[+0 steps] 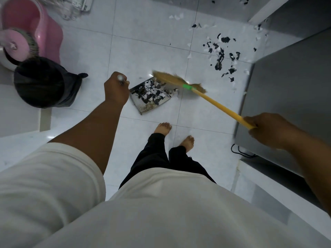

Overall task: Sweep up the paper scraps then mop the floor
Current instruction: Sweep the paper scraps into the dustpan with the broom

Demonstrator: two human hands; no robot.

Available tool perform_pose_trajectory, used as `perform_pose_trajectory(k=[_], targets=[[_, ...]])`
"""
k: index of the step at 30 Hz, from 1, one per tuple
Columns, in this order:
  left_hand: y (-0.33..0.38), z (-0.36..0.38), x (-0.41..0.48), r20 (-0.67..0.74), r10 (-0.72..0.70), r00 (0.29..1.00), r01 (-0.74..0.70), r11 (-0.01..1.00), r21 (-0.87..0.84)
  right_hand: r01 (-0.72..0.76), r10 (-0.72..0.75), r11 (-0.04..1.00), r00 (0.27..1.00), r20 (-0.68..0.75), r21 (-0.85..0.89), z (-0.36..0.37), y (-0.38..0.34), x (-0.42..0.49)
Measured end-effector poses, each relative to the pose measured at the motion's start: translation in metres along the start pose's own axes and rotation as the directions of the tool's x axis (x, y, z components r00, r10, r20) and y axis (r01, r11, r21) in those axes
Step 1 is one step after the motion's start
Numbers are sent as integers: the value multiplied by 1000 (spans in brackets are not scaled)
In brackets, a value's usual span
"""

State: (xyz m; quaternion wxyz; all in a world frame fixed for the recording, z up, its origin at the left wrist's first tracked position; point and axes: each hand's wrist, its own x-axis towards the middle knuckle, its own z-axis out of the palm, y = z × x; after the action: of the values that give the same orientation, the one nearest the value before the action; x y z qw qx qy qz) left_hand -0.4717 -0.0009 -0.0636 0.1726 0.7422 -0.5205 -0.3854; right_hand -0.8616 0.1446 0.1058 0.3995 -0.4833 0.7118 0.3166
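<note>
Bin [43, 83] and mop bucket [35, 27] beside dustpan [152, 95]

Right hand [266, 128] grips broom [179, 81] at scrap-filled dustpan [152, 95]

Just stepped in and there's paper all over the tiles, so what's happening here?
A person is sweeping torn paper. The right hand holds the yellow-handled straw broom, its bristles at the mouth of the grey metal dustpan, whose handle the left hand grips. The dustpan already holds black and white scraps; more loose scraps lie beyond. The pink mop bucket stands aside.
</note>
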Motion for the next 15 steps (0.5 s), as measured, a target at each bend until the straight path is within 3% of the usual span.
perform_pose_trajectory(k=[3, 6, 11, 15], targets=[[-3, -5, 2, 17, -18, 1000, 18, 1000, 11, -34, 35, 999, 999, -31, 26, 1, 16, -9], [-6, -11, 0, 20, -15, 1000, 15, 1000, 15, -123, 127, 978, 992, -12, 170, 5, 14, 4], [-9, -14, -14, 38, 50, 998, -51, 998, 23, -262, 223, 861, 965, 141, 435, 37, -20, 28], [-14, -9, -24, 26, 81, 996, -81, 997, -3, -287, 161, 788, 950, 268, 545, 64, -47, 26]])
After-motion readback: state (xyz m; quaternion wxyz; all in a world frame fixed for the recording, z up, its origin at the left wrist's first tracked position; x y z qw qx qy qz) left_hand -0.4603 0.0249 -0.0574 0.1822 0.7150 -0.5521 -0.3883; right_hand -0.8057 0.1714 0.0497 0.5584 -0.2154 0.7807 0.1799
